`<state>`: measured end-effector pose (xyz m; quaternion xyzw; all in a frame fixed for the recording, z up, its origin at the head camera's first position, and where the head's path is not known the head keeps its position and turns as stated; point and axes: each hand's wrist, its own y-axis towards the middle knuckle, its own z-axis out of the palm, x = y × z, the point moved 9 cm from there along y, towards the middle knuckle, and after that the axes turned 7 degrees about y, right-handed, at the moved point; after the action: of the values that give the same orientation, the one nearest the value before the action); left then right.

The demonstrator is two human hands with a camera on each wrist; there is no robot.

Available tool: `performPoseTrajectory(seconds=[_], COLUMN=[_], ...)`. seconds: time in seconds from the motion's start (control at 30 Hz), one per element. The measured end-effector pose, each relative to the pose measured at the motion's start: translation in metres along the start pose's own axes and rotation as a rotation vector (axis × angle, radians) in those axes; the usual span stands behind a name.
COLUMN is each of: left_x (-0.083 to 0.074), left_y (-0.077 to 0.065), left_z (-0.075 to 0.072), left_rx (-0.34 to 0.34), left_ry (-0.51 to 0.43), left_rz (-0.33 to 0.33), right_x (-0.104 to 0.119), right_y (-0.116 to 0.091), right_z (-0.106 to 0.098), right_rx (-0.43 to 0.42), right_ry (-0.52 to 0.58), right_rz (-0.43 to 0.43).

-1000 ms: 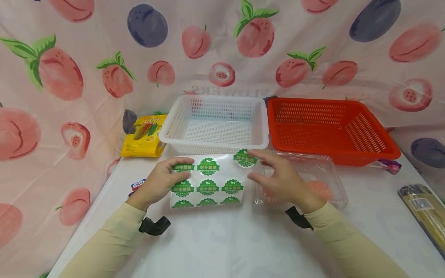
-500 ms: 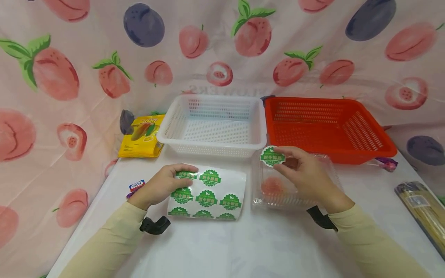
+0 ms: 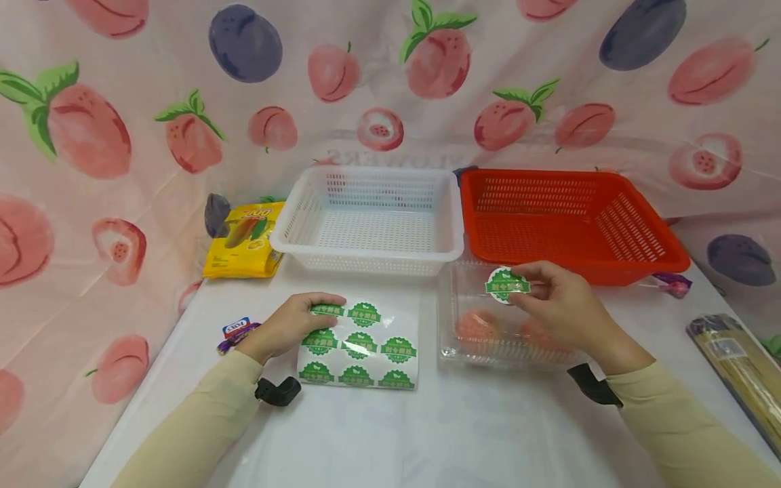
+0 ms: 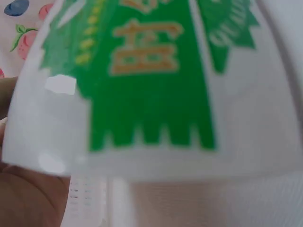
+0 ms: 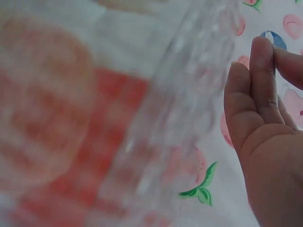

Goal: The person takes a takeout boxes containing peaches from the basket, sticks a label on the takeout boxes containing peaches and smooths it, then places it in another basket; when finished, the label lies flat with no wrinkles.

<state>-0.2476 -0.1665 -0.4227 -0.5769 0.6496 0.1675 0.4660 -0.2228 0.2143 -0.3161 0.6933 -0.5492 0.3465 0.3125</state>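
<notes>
My left hand (image 3: pixel 303 324) pinches the left edge of a white sheet of green stickers (image 3: pixel 378 352), thumb on top; one sticker place at its upper right is bare. The sheet fills most of the left wrist view. Between thumb and fingers, my right hand (image 3: pixel 561 301) pinches one round green-and-white sticker (image 3: pixel 504 286) by its right side. Below that hand is a clear plastic box (image 3: pixel 448 318) with its lid down, holding peach-coloured round fruit (image 3: pixel 477 328). In the right wrist view the sticker shows edge-on at the fingertips (image 5: pixel 261 47), with the box wall blurred close by.
At the back stand a white basket (image 3: pixel 366 261) and a red basket (image 3: pixel 579 254). A yellow snack bag (image 3: pixel 241 247) lies left of the white one. Small wrapped candies (image 3: pixel 238 332) lie by my left wrist, a lollipop (image 3: pixel 674 285) and a noodle pack (image 3: pixel 735 366) at the right.
My right hand has peeled the sticker off the sheet's upper right corner and carried it right, over the clear box. My left hand has lowered the sheet toward the table.
</notes>
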Motion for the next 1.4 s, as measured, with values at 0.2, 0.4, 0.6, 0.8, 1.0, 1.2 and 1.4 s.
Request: performPoseTrajectory(seconds=[0.2,0.4,0.6,0.8,1.0,1.2,1.4], left_x=[0.003,0.007,0.015,0.020,0.023,0.023,0.023], left_y=[0.008,0.012,0.015,0.018,0.019,0.021,0.020], left_z=[0.000,-0.001,0.002,0.002,0.004,0.005,0.006], left_rx=[-0.014,-0.020,-0.015,-0.020,-0.020,-0.006,-0.005], left_ry=[0.005,0.014,-0.007,-0.009,0.022,0.018,0.039], left_rz=[-0.010,-0.032,-0.060,-0.050,-0.046,-0.036,-0.043], right_x=[-0.008,-0.012,-0.020,-0.025,-0.029,-0.028,-0.030], right_y=[0.001,0.003,0.004,0.006,0.009,0.012,0.015], right_z=[-0.008,-0.013,-0.014,-0.015,-0.014,-0.010,-0.006], right_rx=[-0.011,-0.021,-0.002,0.022,0.044,0.060,0.096], right_ry=[-0.021,-0.059,-0.076,-0.106,-0.139,-0.175,-0.209], right_rz=[0.006,0.013,0.051,0.054,0.048,0.022,0.024])
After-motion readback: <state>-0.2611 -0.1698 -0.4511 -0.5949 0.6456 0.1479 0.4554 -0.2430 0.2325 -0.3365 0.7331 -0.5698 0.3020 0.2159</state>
